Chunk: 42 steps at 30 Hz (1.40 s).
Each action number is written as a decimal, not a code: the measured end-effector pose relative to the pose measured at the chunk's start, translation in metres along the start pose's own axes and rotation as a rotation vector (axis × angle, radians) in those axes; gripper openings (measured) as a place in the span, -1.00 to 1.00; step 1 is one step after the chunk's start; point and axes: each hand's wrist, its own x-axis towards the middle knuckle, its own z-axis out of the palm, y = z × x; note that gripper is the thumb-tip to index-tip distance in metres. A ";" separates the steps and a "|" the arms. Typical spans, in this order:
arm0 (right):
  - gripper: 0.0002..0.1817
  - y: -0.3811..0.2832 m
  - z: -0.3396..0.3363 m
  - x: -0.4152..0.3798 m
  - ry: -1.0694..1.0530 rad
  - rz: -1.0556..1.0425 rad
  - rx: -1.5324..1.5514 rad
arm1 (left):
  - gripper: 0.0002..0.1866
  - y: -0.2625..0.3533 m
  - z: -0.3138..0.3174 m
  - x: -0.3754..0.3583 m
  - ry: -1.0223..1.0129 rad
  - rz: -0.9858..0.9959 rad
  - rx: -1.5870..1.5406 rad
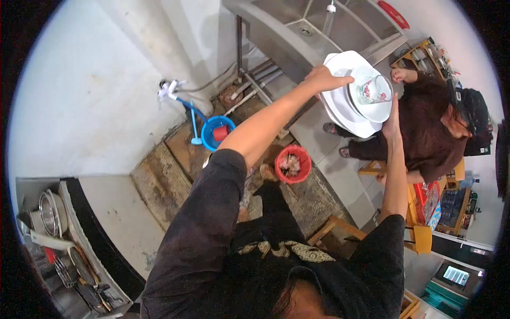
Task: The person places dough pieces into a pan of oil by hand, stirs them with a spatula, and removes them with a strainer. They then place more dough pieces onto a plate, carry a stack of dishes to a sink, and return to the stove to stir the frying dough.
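A stack of white plates (337, 103) is held up in front of me, with a patterned glass (374, 90) lying on top in what looks like a white bowl. My left hand (326, 80) grips the stack's near left edge, its thumb over the rim. On the opposite side my right hand (392, 121) is wrapped round the edge, close to the glass. Beyond the plates stands a metal sink (297, 32). Fingers under the stack are hidden.
A person in dark clothes (425, 117) stands close on the right. Below are a red bin (293, 164) with scraps and a blue bucket (210, 135) with a red scoop. Utensils and bowls fill a metal rack (74, 199) at lower left. A wooden stool (332, 226) stands near my legs.
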 end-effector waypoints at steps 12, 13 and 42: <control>-0.29 -0.003 0.063 0.258 -0.086 0.059 0.136 | -0.13 -0.075 -0.069 0.242 0.014 -0.152 0.024; -0.28 0.006 0.068 0.281 -0.085 0.062 0.103 | -0.13 -0.077 -0.076 0.249 0.002 -0.206 0.007; -0.25 0.091 0.016 -0.212 0.290 0.218 0.300 | 0.09 0.041 -0.007 -0.202 -0.221 -0.190 0.165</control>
